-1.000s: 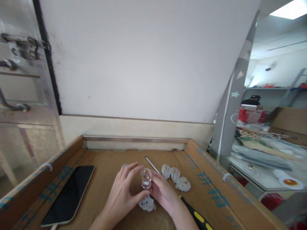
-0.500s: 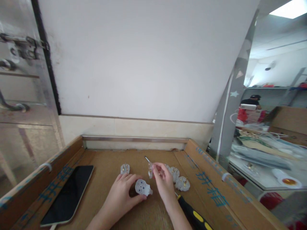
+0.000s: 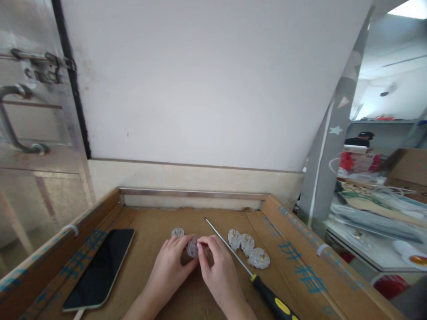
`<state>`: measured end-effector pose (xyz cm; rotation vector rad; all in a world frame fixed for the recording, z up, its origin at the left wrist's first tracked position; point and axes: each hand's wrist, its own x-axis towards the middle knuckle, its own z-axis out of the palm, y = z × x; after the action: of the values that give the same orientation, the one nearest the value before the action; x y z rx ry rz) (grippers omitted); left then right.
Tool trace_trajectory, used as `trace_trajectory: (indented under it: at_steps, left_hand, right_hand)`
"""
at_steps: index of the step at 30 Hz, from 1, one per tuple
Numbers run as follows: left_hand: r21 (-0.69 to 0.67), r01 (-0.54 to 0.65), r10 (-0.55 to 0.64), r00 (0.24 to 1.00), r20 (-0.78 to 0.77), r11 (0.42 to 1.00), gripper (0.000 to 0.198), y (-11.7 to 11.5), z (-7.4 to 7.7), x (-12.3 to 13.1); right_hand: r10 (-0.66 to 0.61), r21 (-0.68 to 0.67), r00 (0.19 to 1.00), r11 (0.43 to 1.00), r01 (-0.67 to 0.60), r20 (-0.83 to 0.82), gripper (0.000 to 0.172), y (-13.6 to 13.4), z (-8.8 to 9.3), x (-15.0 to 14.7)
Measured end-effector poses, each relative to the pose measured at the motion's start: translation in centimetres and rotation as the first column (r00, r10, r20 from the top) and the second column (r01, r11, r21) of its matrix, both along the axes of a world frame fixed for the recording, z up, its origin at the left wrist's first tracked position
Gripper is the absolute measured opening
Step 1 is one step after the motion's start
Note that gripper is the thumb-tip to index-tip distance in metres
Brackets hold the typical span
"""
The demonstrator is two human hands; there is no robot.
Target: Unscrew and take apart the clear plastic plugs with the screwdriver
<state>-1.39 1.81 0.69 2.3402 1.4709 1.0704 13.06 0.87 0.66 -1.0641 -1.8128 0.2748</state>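
Cardboard lines our desk [image 3: 156, 289], where our left hand [image 3: 171, 262] and right hand [image 3: 215, 262] pinch one clear plug [image 3: 192, 246] between them, fingers closed

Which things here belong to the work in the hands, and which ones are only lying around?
In hand:
- left hand and right hand, both gripping one clear plastic plug part

Lying about:
- three clear plug pieces with brass pins, in a row
- one more clear plug piece
- black-and-yellow-handled screwdriver
- black smartphone
- cardboard tray
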Motion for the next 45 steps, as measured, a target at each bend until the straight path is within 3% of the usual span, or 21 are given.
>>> trace_trajectory:
  at_steps: [13,18,31,39,45]
  left_hand:
    - [0.055,-0.006,0.001,0.995,0.103,0.998,0.038,0.6,-0.6,-0.7]
    - [0.069,0.013,-0.020,0.993,0.112,0.998,0.036,0.5,-0.7,-0.5]
    - [-0.006,0.040,-0.038,0.981,0.192,0.999,0.038,0.3,-0.6,-0.4]
    - [-0.066,0.086,-0.063,0.953,0.295,0.994,0.033,-0.5,0.4,-0.2]
    - [-0.092,0.085,-0.047,0.935,0.350,0.992,0.030,-0.2,-0.1,-0.2]
  right_hand:
    - [-0.098,0.136,0.994,0.987,0.090,0.054,0.013,0.0,0.2,0.6]
    - [-0.070,0.147,0.988,0.988,0.050,0.136,0.011,0.0,0.1,0.4]
    - [-0.085,0.191,0.972,0.981,0.043,0.218,0.015,-0.2,0.2,0.2]
    - [-0.072,0.199,0.979,0.979,0.034,0.189,0.014,0.0,0.1,0.2]
    - [-0.078,0.193,0.986,0.980,0.049,0.149,0.018,-0.3,0.2,0.0]
